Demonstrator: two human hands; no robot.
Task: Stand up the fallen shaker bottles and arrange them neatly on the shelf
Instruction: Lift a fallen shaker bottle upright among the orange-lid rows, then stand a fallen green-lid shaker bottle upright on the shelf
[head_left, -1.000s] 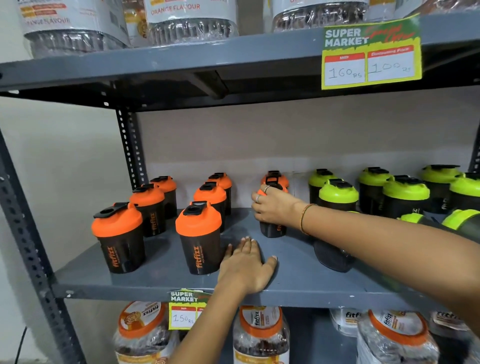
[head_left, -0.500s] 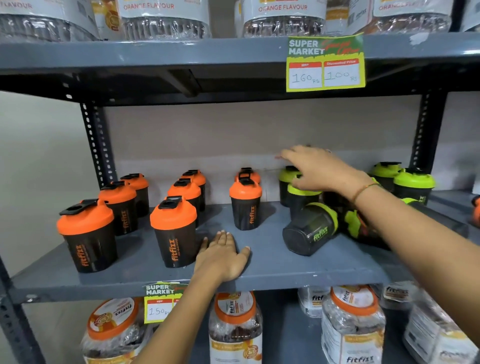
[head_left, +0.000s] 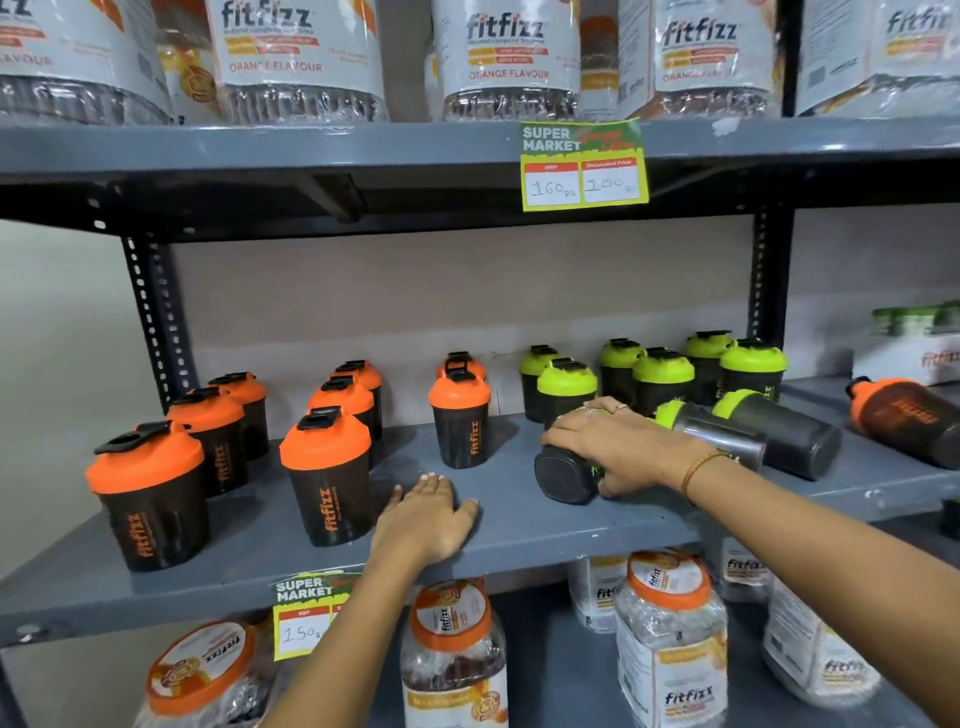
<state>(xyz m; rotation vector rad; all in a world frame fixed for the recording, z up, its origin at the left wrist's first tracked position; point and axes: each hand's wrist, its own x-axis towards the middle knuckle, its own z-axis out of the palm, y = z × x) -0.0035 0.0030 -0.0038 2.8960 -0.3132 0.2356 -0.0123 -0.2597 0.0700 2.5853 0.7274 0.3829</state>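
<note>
My right hand (head_left: 618, 444) is wrapped over a fallen green-lidded shaker (head_left: 563, 475) that lies with its dark base toward me on the grey shelf (head_left: 519, 525). Two more green-lidded shakers (head_left: 789, 434) lie on their sides just right of it. An orange-lidded shaker (head_left: 906, 413) lies tipped over at the far right. Several orange shakers (head_left: 327, 475) stand upright on the left, and several green ones (head_left: 662, 376) stand at the back. My left hand (head_left: 426, 519) rests flat on the shelf's front edge, holding nothing.
The upper shelf (head_left: 311, 148) hangs low overhead with large jars and a price tag (head_left: 584, 166). Jars (head_left: 452, 654) fill the level below. Another price tag (head_left: 306, 616) hangs on the front lip. An upright post (head_left: 769, 270) stands behind the green shakers.
My right hand left the upright orange shaker, reached over the green ones, then came down onto the fallen green shaker. The view shifted right. My left hand stayed flat on the shelf.
</note>
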